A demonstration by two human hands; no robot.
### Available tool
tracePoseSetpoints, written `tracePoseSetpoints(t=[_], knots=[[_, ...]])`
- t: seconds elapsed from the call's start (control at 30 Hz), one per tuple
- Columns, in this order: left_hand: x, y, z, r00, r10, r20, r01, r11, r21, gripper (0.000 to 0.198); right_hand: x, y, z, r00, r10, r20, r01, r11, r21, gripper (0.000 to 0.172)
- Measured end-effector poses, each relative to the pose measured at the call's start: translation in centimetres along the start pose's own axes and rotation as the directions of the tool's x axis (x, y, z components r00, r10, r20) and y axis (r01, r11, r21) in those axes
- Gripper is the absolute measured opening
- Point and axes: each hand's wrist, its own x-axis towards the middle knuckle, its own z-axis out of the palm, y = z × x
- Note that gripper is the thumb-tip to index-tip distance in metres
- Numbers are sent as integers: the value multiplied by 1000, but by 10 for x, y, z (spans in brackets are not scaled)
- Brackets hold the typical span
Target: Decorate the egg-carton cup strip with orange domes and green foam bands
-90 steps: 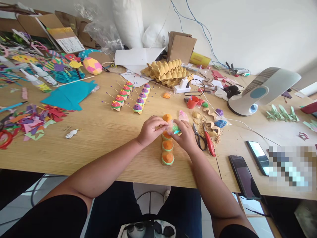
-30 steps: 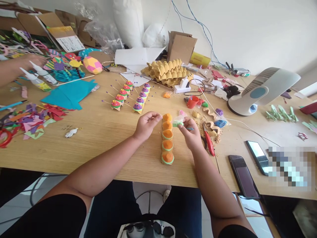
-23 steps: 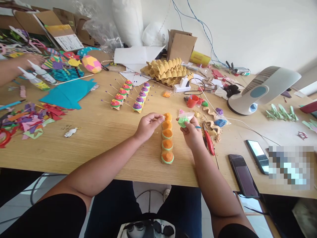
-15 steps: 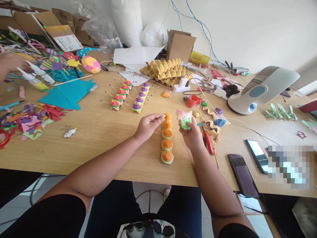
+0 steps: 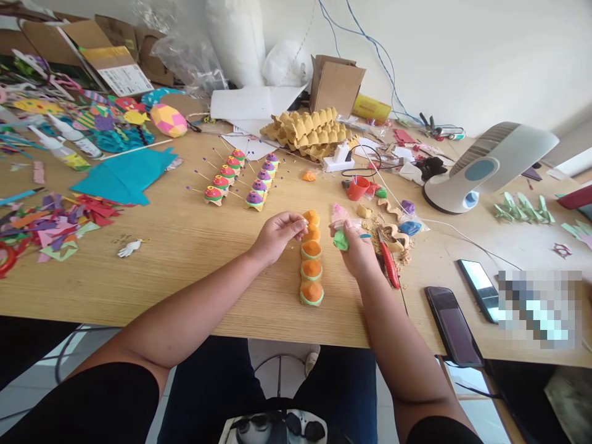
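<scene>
Bumps with orange tops stood in a row in the middle of the frame. Just left of their far end, the left hand had its finger and thumb pinched on a tiny pale bit. Right of them, the right hand gripped a bag of green clay and a blue stick.

Orange-topped five-cup egg-carton strip sits end-on to wooden bench front edge, nearest three green-rimmed. Tiny pale bit pinched beside far cups; light-green clay lump, slim blue tool gripped opposite.
</scene>
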Motion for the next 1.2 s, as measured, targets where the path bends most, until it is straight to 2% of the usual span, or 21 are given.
tracePoseSetpoints(t=[0.07,0.2,0.4,0.5,0.73,0.87,0.97,1.07,1.2], knots=[[-2,2,1,999,10,42,-11,1000,23,37,-2,2,4,998,42,47,-43,998,35,49],[-6,3,3,993,2,122,-9,998,58,32,-5,7,8,997,74,35,-78,991,110,46],[-8,5,6,977,-94,191,90,996,28,30,-10,3,12,998,-22,65,30,992,-120,44],[-8,5,6,978,-98,185,83,993,85,30,-12,0,15,990,-91,106,110,975,-193,44],[-9,5,6,985,-4,171,-37,971,234,31,-11,1,17,972,-189,140,220,941,-258,45],[-10,6,4,994,50,102,-77,957,281,30,-11,-2,16,967,-169,190,215,943,-253,40],[-10,8,4,996,60,67,-75,961,267,29,-12,-4,14,976,-150,161,189,945,-267,38],[-11,9,5,994,73,82,-94,951,294,28,-13,-6,13,978,-174,114,201,935,-292,35],[-12,10,5,991,86,105,-117,931,346,28,-13,-6,12,979,-176,107,198,945,-260,32]])
